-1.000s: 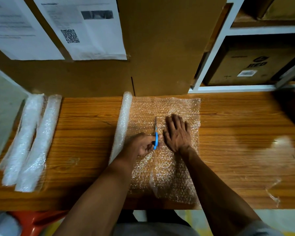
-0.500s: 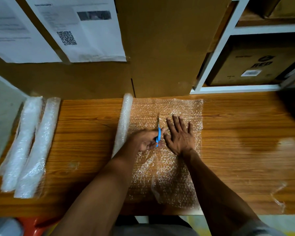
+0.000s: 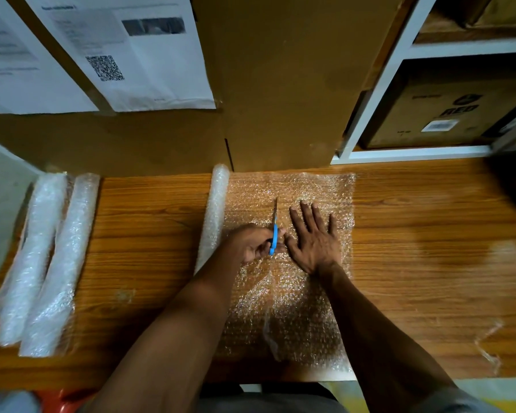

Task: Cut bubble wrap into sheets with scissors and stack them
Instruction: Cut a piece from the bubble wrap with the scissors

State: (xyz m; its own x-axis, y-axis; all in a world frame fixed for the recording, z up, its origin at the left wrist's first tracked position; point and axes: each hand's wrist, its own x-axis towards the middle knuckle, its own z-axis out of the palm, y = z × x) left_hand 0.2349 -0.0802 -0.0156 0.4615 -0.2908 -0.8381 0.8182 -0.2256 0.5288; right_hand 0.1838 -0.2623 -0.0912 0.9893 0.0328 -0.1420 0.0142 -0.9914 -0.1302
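Cut runs up from the near edge of the clear bubble wrap sheet (image 3: 292, 293) unrolled across the wooden tabletop (image 3: 429, 248); judged past halfway, the far stretch uncut. Left hand (image 3: 252, 242) clenches the blue-handled scissors (image 3: 274, 231), blades pointing away. Right hand (image 3: 315, 239) lies flat, fingers spread, pressing the wrap just right of the cut line. Its rolled part (image 3: 213, 216) sits along the left edge. No stack of cut sheets seen; two more white rolls (image 3: 42, 257) wait far left.

Head view, steeply down, close
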